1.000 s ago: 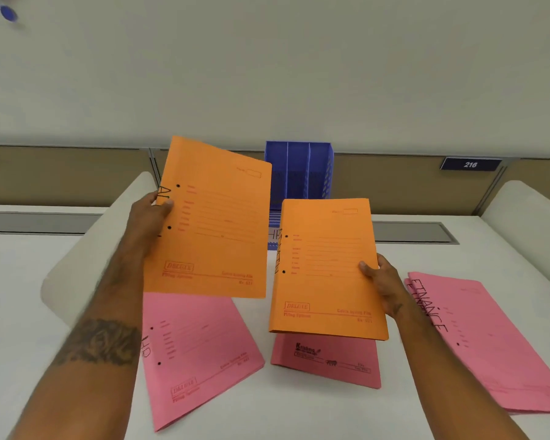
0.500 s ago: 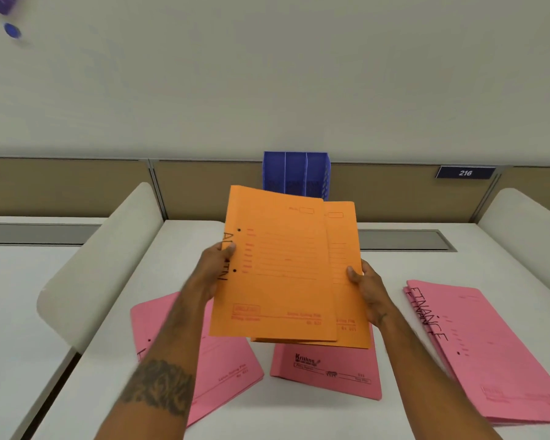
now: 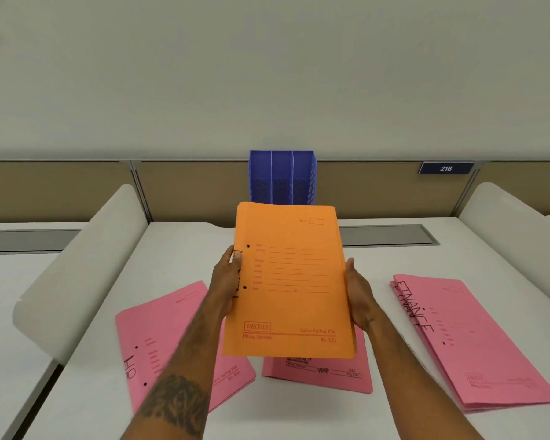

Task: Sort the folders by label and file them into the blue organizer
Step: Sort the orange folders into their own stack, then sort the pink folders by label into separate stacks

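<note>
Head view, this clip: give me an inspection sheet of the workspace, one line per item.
Surface: white desk, bare between folders.
Job's things: stacked orange card folders held above the desk; blue plastic three-slot organizer upright at the back, slots look empty; pink folder marked HR lying at left; pink folders marked FINANCE stacked at right; another pink folder partly hidden under the orange stack.
Clutter: nothing seen.
Grippers: left hand and right hand grip the orange stack's side edges.
Cables: nothing seen.
Surroundings: curved white dividers, tan partition, plate numbered 216.
</note>
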Available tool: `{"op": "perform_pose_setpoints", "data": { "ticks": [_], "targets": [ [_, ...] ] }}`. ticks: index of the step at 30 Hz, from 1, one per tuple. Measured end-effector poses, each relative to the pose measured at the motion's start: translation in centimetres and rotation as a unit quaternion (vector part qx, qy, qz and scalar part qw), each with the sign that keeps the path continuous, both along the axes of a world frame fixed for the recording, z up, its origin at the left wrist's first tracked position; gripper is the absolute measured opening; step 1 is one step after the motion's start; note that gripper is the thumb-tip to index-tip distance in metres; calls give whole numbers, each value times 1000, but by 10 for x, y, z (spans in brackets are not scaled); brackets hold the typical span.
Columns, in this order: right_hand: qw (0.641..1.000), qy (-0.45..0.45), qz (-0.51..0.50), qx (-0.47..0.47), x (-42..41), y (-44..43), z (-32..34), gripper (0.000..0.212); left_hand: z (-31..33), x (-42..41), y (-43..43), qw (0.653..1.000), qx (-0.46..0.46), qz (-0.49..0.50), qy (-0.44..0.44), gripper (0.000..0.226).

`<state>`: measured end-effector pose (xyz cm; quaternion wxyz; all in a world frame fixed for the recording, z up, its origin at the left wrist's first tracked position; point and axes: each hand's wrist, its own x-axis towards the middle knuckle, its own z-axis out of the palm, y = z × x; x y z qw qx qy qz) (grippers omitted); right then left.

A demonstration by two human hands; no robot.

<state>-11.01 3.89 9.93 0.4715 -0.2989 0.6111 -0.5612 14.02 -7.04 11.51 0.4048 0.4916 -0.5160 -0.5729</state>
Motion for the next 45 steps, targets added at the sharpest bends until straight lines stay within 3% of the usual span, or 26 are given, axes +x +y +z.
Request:
{"op": "perform_pose_setpoints", "data": {
  "ticks": [4, 10, 14, 20, 24, 26, 30, 34, 38, 41, 45],
  "targets": [
    [998, 0, 47, -31, 0, 2, -3, 47, -2, -6, 5, 998, -48, -1, -31, 29],
    [999, 30, 2, -19, -7, 8, -14, 54, -9, -10, 8, 996, -67, -26, -49, 37],
    [999, 29, -26, -25, -18, 15, -20, 40, -14, -13, 7, 999, -20, -45, -2, 43],
    [998, 39, -54, -5, -43, 35, -25, 36, -43, -34, 14, 994, 105, -24, 18, 51],
    [997, 29, -69, -5, -62, 50, -24, 32, -77, -44, 23, 987, 117, 0, -114, 51],
    [997, 27, -71, -7, -75, 58, -26, 42, -97, -46, 30, 972, 111, -35, -204, 58],
    [997, 25, -71, 2, -103, 77, -32, 52, -133, -57, 49, 907, 116, -85, -395, 88],
    [997, 24, -75, 17, -133, 93, -38, 40, -148, -77, 74, 847, 82, -73, -519, 90],
    [997, 14, -73, 30, -155, 106, -46, 43, -155, -90, 81, 839, 82, -41, -536, 89],
    [997, 3, -73, 36, -170, 112, -52, 48, -156, -98, 77, 867, 118, -22, -484, 81],
    [997, -6, -66, 43, -184, 115, -63, 50, -153, -99, 69, 895, 136, -21, -425, 55]
  ]
}}
